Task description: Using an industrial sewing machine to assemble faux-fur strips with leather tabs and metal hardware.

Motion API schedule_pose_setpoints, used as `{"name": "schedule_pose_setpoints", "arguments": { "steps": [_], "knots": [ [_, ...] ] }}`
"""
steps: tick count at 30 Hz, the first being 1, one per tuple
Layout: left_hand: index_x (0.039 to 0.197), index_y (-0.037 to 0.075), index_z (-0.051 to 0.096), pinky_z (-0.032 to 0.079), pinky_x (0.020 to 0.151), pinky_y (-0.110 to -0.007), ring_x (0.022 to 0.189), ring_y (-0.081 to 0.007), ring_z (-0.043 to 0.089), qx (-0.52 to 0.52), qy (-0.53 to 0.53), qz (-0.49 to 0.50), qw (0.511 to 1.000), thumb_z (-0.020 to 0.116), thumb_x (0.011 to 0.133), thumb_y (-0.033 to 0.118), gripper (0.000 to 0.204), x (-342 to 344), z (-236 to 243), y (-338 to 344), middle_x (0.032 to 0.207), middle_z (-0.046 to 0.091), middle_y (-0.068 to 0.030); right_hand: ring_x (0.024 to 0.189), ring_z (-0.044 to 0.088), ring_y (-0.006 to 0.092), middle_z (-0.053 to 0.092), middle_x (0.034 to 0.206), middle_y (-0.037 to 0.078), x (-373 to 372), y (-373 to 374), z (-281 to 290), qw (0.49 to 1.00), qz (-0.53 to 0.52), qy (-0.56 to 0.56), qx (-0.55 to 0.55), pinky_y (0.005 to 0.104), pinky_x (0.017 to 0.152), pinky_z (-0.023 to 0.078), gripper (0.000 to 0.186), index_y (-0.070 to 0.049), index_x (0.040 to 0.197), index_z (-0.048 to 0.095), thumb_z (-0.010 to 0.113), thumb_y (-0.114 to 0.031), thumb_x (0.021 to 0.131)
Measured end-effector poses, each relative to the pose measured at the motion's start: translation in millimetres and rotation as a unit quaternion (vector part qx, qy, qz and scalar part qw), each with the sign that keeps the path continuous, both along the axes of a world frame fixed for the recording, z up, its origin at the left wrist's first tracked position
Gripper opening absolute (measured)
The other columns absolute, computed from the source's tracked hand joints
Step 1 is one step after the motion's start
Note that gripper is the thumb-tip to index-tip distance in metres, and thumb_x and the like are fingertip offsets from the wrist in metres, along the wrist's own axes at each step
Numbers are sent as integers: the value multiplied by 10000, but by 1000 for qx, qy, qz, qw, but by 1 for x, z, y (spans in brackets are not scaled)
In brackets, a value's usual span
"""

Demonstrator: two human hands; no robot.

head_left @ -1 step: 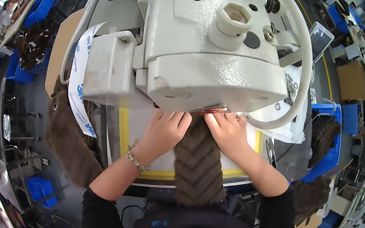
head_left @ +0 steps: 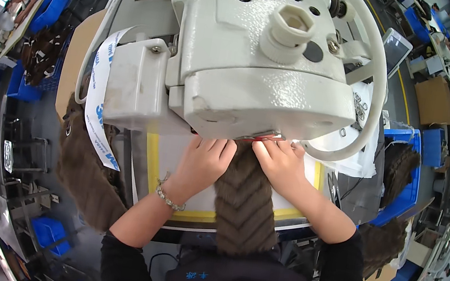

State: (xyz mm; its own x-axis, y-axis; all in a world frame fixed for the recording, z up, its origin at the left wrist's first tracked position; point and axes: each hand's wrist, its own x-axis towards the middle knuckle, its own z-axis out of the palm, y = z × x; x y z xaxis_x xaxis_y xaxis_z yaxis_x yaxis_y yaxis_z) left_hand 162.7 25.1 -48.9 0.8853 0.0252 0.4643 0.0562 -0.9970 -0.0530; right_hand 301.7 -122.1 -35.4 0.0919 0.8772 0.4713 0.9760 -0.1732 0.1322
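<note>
A brown furry fabric strip (head_left: 243, 204) with a chevron pattern lies on the white sewing bed (head_left: 195, 203), which is edged in yellow tape. The strip runs from my lap up under the big white sewing machine head (head_left: 260, 58). My left hand (head_left: 204, 161), with a bead bracelet on its wrist, presses the strip's left edge just below the machine. My right hand (head_left: 282, 163) holds down the strip's upper right edge, fingertips at the needle area. The needle itself is hidden by the machine head.
More brown fur pieces (head_left: 82, 177) hang off the table's left side, and others fill a blue bin (head_left: 404, 167) on the right. A white paper strip (head_left: 96, 104) dangles from the machine's left. A small screen (head_left: 396, 47) and a cardboard box (head_left: 435, 99) stand at the back right.
</note>
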Motion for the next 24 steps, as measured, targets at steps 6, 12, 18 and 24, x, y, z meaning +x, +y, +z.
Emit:
{"name": "schedule_pose_setpoints", "arguments": {
  "steps": [6, 12, 18, 24],
  "knots": [
    [908, 74, 621, 448, 858, -330, 921, -188, 582, -32, 62, 17, 997, 594, 769, 98, 143, -4, 4, -7, 927, 625, -39, 798, 574, 90, 582, 865, -18, 0, -4, 4, 1000, 1, -13, 1, 325, 670, 319, 152, -153, 806, 521, 614, -144, 687],
    [934, 81, 641, 452, 836, -328, 898, -188, 585, -43, 34, 22, 998, 592, 785, 92, 157, 0, 0, -6, 910, 619, -25, 816, 571, 114, 595, 939, -5, 5, -5, -7, 999, 17, 33, 13, 325, 746, 303, 189, -139, 877, 565, 603, -124, 693],
    [963, 78, 660, 481, 782, -332, 846, -192, 600, -49, 71, 25, 996, 606, 779, 75, 191, -5, -4, -3, 893, 624, -35, 920, 603, 212, 634, 1042, 56, 9, -7, -8, 994, 30, 104, -1, 380, 814, 405, 308, -103, 1001, 648, 603, -94, 696],
    [974, 62, 654, 485, 779, -344, 842, -201, 599, -58, 41, -1, 997, 601, 777, 64, 205, -1, 0, 0, 881, 621, -39, 914, 612, 222, 643, 1047, 61, 8, -5, -7, 994, 39, 99, 22, 363, 794, 419, 307, -91, 994, 648, 609, -72, 690]
  ]
}}
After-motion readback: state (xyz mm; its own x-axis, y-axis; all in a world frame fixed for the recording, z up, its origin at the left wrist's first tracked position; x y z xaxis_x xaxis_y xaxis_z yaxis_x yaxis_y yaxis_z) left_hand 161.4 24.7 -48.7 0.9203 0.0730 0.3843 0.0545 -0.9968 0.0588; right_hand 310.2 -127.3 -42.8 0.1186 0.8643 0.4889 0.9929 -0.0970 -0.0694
